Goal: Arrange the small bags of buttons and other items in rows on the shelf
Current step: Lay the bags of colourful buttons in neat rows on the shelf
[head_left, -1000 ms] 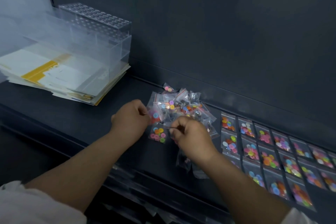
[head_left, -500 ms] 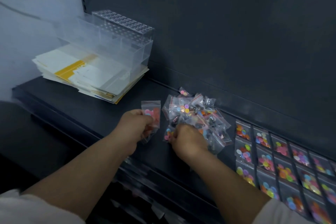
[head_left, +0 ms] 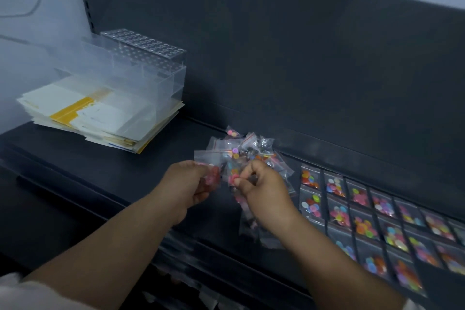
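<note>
A loose pile of small clear bags of coloured buttons (head_left: 247,150) lies on the dark shelf (head_left: 105,171) near its back wall. My left hand (head_left: 185,185) holds a small bag with pink buttons (head_left: 210,166) lifted just left of the pile. My right hand (head_left: 261,190) pinches a bag (head_left: 234,178) at the pile's front edge, and more clear bags (head_left: 247,221) hang below that hand. To the right, bags of buttons (head_left: 364,221) lie flat in three neat rows running toward the right edge.
At the shelf's left end, a clear acrylic organiser with a perforated top (head_left: 141,68) sits on a stack of white and yellow papers (head_left: 93,116). The shelf's dark back panel (head_left: 276,58) rises behind. A lower shelf with clear bags (head_left: 191,292) shows below the front edge.
My left hand lifted a bag with pink buttons out of the pile and holds it up. My right hand shifted from the pile's front to pinching another bag. The view moved left.
</note>
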The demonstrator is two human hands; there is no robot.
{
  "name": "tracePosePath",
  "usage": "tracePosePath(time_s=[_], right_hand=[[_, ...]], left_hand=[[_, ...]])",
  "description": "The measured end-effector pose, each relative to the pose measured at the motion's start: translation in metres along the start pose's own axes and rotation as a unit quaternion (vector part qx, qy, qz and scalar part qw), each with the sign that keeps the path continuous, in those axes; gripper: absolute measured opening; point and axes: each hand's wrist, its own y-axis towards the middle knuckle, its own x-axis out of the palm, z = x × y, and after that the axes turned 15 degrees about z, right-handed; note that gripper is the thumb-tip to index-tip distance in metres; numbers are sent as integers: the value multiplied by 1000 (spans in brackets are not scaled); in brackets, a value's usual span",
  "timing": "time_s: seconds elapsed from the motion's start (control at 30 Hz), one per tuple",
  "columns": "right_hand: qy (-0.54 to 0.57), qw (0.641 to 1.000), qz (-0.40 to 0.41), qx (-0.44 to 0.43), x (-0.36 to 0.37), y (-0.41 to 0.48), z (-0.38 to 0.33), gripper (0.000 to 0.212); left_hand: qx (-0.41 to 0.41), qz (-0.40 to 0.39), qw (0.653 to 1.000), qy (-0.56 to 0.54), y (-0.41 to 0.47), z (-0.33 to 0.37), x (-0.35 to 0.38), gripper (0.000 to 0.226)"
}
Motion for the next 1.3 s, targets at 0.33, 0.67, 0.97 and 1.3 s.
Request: tracePosePath(time_s=[0.33, 0.67, 0.97, 1.3], right_hand=[[-23, 997, 60, -39, -77, -10, 26, 32], [267, 928, 24, 258, -170, -21, 60, 17], [306, 909, 69, 275, -239, -37, 96, 6], [246, 917, 106, 295, -311, -56, 141, 7]], left_hand=[[23, -156, 986, 53, -52, -16, 77, 8], [117, -190, 963, 149, -100, -36, 146, 23], [110, -228, 947, 198, -139, -63, 200, 15], [43, -197, 964, 171, -166, -91, 254, 4]])
